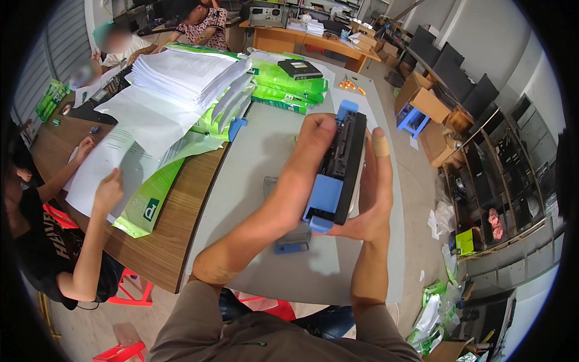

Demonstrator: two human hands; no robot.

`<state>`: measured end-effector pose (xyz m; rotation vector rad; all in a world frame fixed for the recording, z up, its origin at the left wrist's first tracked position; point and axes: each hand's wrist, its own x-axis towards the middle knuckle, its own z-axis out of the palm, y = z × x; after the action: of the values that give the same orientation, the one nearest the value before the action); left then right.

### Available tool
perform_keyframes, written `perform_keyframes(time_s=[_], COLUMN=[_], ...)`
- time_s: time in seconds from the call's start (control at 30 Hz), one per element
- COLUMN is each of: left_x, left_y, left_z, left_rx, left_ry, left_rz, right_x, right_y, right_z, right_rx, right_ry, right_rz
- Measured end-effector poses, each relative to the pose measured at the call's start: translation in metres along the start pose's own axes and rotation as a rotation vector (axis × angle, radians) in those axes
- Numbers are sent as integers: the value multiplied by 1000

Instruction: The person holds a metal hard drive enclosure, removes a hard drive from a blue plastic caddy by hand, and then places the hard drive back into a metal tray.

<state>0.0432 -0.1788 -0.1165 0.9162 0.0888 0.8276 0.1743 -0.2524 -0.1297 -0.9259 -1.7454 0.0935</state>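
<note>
We are gripping a black-and-blue device [339,166] toward one o'clock, above the grey table [241,145] — our left hand [310,148] is pressing its left side, our right hand [376,202] cupping its right — while a paper stack [175,75] is lying at eleven o'clock.

Black shirt [45,274], beyond left edge of wooden tabletop [172,241]: large pale capitals. Green paper wrapper [136,213], same edge: letters, dark square label. Green reams [288,76], far end of grey tabletop [241,151]: small label. Printed sheet [111,175]: lines illegible.

Paper stack [181,75] bars far left; tabletop [241,160] open
</note>
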Motion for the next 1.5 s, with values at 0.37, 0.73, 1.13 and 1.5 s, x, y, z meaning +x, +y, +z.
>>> perform_keyframes(time_s=[0.37,0.73,1.13,1.5], left_x=[2,10,19,22], left_y=[6,-13,-24,-30], left_z=[6,2,12,9], left_rx=[-85,660,388,392], left_ry=[164,-375,-114,-154], left_rz=[-4,100,26,93], right_x=[3,2,5,3], right_y=[6,-10,-12,-9], right_z=[13,-17,-19,-21], right_rx=[299,500,271,245], right_ry=[151,575,537,519], right_rz=[185,553,704,703])
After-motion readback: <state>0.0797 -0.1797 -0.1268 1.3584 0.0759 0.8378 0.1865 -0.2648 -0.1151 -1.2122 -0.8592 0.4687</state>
